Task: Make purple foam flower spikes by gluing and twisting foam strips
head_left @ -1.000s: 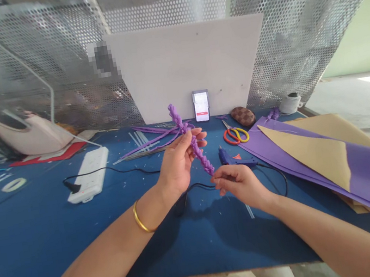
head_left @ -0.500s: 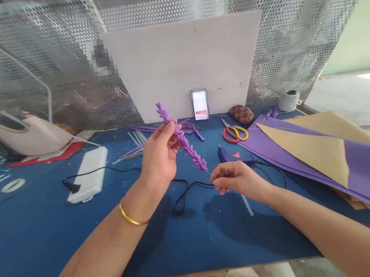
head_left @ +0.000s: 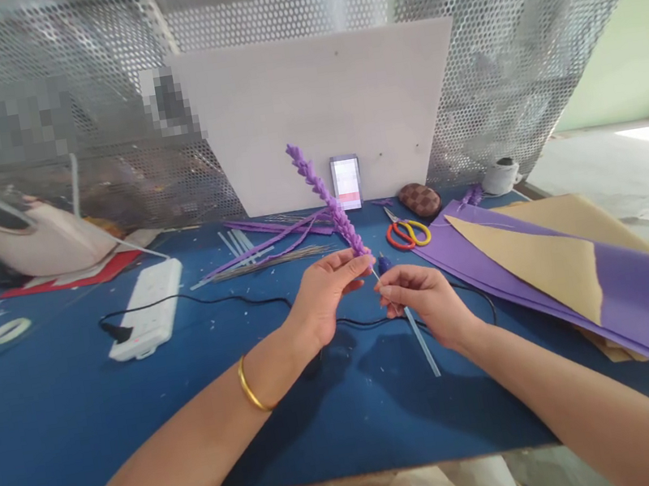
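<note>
A purple craft flower spike (head_left: pixel 322 194), made of many small folded pieces along a thin stem, tilts up and to the left above the table. My left hand (head_left: pixel 335 286) pinches its lower end between thumb and fingers. Just right of that, my right hand (head_left: pixel 423 297) is closed on the thin wire stem (head_left: pixel 375 274) below the purple part. A blue glue gun (head_left: pixel 386 263) lies behind my right hand, mostly hidden by it. Under that hand a clear glue stick (head_left: pixel 422 342) shows on the table.
On the blue table (head_left: pixel 147 443) lie scissors (head_left: pixel 407 232), purple strips (head_left: pixel 275 242), wires and glue sticks. A power strip (head_left: pixel 147 312) with a black cord is at left. Purple and tan sheets (head_left: pixel 550 265) cover the right side. A phone (head_left: pixel 346 182) leans against a white board (head_left: pixel 334 110).
My left hand has slid down the flower spike to its lower end, near my right hand. The spike now stands higher and more of it shows. My right hand has shifted slightly.
</note>
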A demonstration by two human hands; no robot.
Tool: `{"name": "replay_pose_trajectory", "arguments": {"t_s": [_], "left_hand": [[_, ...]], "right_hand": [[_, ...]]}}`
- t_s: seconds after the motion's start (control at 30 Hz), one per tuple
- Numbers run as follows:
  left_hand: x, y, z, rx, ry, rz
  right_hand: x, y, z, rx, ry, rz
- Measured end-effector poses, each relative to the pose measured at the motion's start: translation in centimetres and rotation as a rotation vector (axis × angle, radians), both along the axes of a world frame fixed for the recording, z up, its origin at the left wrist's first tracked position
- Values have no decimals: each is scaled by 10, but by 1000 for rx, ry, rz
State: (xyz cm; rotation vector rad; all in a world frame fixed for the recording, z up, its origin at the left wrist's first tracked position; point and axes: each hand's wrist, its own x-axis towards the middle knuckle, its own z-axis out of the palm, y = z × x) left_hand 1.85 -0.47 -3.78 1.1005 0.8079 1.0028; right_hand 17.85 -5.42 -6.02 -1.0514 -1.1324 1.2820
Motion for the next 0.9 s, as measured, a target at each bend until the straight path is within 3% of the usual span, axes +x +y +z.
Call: {"name": "replay_pose_trajectory", "arguments": {"t_s": [0.13, 0.37, 0.57, 0.77, 0.9], "left_hand": [[1, 0, -1, -4, -1, 42], [0, 3, 2, 23, 10, 69], [2, -1, 3, 24, 14, 63], [5, 1, 1, -5, -17, 153], [6, 0, -3, -17, -10, 99]], "right_hand": [[-2, 0, -2, -10, -50, -6], [-1, 0, -6, -17, -64, 112], [-2, 1, -6, -60, -19, 101], [-6, 2, -6, -64, -56, 66], [-3, 1, -3, -71, -36, 75]]}}
